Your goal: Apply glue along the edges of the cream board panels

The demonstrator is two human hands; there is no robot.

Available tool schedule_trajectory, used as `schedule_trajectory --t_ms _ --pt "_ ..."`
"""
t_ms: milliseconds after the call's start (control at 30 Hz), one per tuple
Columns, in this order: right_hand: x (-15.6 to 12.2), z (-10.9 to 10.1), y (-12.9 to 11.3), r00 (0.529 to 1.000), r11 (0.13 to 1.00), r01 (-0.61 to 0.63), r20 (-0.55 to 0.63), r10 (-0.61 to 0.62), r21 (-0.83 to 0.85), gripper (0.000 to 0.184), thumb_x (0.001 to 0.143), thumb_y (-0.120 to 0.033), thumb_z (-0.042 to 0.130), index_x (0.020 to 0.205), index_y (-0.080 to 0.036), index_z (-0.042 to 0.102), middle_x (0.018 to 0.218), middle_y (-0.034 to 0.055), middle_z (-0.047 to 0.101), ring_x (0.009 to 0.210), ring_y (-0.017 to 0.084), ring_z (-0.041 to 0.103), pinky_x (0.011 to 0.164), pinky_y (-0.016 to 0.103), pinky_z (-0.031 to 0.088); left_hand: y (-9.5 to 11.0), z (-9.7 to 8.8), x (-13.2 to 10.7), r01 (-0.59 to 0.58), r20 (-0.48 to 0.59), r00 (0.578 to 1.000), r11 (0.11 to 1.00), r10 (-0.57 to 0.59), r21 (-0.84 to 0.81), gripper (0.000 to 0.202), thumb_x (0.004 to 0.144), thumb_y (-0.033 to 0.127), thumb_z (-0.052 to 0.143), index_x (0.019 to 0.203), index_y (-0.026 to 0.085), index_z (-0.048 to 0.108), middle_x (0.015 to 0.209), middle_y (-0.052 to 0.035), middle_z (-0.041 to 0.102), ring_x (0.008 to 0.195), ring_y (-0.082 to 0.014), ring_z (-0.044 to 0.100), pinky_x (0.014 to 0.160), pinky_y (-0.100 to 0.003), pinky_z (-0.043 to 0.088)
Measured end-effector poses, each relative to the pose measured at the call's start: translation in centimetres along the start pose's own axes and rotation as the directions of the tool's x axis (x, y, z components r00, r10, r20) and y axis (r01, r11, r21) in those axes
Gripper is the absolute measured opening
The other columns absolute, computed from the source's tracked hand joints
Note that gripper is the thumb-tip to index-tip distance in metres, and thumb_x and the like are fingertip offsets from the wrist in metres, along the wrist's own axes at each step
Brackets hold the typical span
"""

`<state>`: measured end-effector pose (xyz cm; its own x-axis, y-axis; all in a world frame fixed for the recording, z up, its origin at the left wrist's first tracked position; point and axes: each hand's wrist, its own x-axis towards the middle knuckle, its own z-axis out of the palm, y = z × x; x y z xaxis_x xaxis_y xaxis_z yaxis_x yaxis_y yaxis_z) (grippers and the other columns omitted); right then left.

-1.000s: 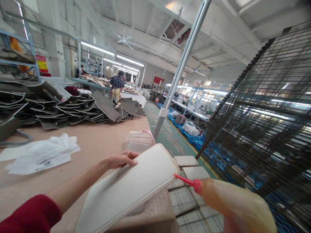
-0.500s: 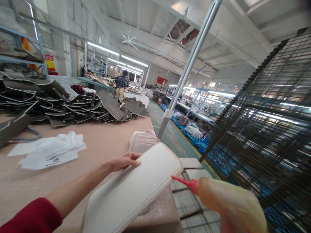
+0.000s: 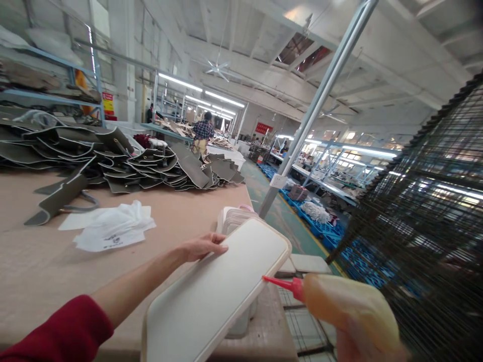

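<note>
My left hand (image 3: 202, 246) grips the left edge of a white rounded panel (image 3: 215, 291), holding it tilted over the table corner; my thumb lies on its top face. My right hand (image 3: 358, 349), only partly showing at the bottom edge, is closed round a yellowish squeeze bottle (image 3: 347, 309). The bottle's red nozzle (image 3: 281, 283) touches the panel's right edge. A stack of similar pale panels (image 3: 236, 216) lies on the table just beyond the held one.
The brown table (image 3: 37, 261) carries white crumpled paper (image 3: 111, 229) and a heap of dark grey cut pieces (image 3: 113, 161). A dark wire rack (image 3: 426, 221) stands at right, with pale panels (image 3: 309, 262) on a low shelf. A slanted metal pole (image 3: 313, 115) rises behind. A person works far off.
The view has swung left and down a little. The nozzle has slid back along the panel's right edge toward me. My left hand keeps its hold.
</note>
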<state>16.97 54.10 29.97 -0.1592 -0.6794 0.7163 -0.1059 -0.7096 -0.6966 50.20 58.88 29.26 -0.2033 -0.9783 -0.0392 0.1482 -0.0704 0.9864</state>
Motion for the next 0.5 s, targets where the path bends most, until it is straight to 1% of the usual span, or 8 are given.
schedule_trajectory --t_ms 100,200,267,333,367,433,500 --pt "-0.4 0.2 1.2 1.0 1.0 -0.01 -0.026 0.01 -0.008 0.04 0.067 -0.054 0.072 0.084 -0.018 0.066 0.091 0.0107 0.063 0.091 0.032 0.06 0.081 0.049 0.053 0.1 -0.5 -0.3 0.009 -0.026 1.0 1.0 -0.009 0.001 0.047 0.061 0.043 0.08 0.096 0.014 0.07 0.09 -0.0058 0.072 0.072 -0.016 0.065 0.067 -0.023 0.049" --pt "-1.0 0.0 3.2 0.995 0.996 -0.09 -0.033 0.09 0.003 0.053 0.063 -0.055 0.076 0.095 -0.014 0.064 0.081 0.0098 0.062 0.082 0.03 0.061 0.072 0.043 0.055 0.4 -1.0 -0.5 0.021 -0.057 0.998 1.0 -0.021 0.002 0.049 0.059 0.044 0.081 0.096 0.013 0.07 0.092 -0.0066 0.072 0.073 -0.0169 0.065 0.07 -0.026 0.05" --pt "-1.4 -0.1 4.0 0.989 0.99 -0.14 -0.041 0.139 -0.01 0.06 0.061 -0.055 0.077 0.101 -0.013 0.063 0.076 0.0086 0.061 0.072 0.028 0.061 0.065 0.04 0.056 0.6 -1.2 -0.6 0.036 -0.076 0.996 0.999 -0.036 -0.001 0.052 0.058 0.045 0.082 0.096 0.013 0.069 0.094 -0.0072 0.072 0.074 -0.0175 0.065 0.072 -0.027 0.05" --pt "-1.6 0.1 4.2 0.987 0.988 -0.155 -0.032 0.155 -0.013 0.061 0.06 -0.056 0.078 0.101 -0.013 0.063 0.074 0.008 0.06 0.067 0.027 0.061 0.061 0.039 0.056 0.8 -1.4 -0.6 0.048 -0.092 0.995 0.999 -0.049 -0.009 0.052 0.056 0.045 0.082 0.095 0.013 0.069 0.094 -0.0076 0.072 0.075 -0.0178 0.065 0.073 -0.028 0.05" --pt "-1.6 0.3 4.1 0.987 0.987 -0.161 -0.004 0.161 0.01 0.06 0.061 -0.057 0.076 0.101 -0.013 0.063 0.075 0.0085 0.061 0.068 0.027 0.061 0.06 0.039 0.056 0.8 -1.5 -0.6 0.05 -0.1 0.994 0.999 -0.052 -0.015 0.052 0.055 0.045 0.083 0.094 0.013 0.069 0.093 -0.0077 0.072 0.075 -0.0179 0.065 0.074 -0.028 0.05" --pt "-1.5 0.7 3.5 0.98 0.978 -0.191 0.074 0.184 0.09 0.058 0.065 -0.057 0.073 0.103 -0.014 0.062 0.081 0.0097 0.063 0.074 0.029 0.063 0.061 0.039 0.056 1.0 -1.7 -0.5 0.053 -0.114 0.992 0.998 -0.055 -0.022 0.051 0.054 0.046 0.083 0.091 0.013 0.069 0.093 -0.0076 0.072 0.074 -0.0177 0.065 0.074 -0.028 0.05" --pt "-1.5 1.3 2.7 0.968 0.956 -0.241 0.112 0.224 0.169 0.058 0.067 -0.052 0.074 0.109 -0.015 0.059 0.09 0.0103 0.065 0.079 0.028 0.063 0.062 0.038 0.056 1.0 -1.9 -0.4 0.059 -0.124 0.99 0.998 -0.062 -0.023 0.051 0.053 0.046 0.083 0.09 0.013 0.069 0.092 -0.0072 0.072 0.074 -0.0175 0.065 0.075 -0.029 0.049"
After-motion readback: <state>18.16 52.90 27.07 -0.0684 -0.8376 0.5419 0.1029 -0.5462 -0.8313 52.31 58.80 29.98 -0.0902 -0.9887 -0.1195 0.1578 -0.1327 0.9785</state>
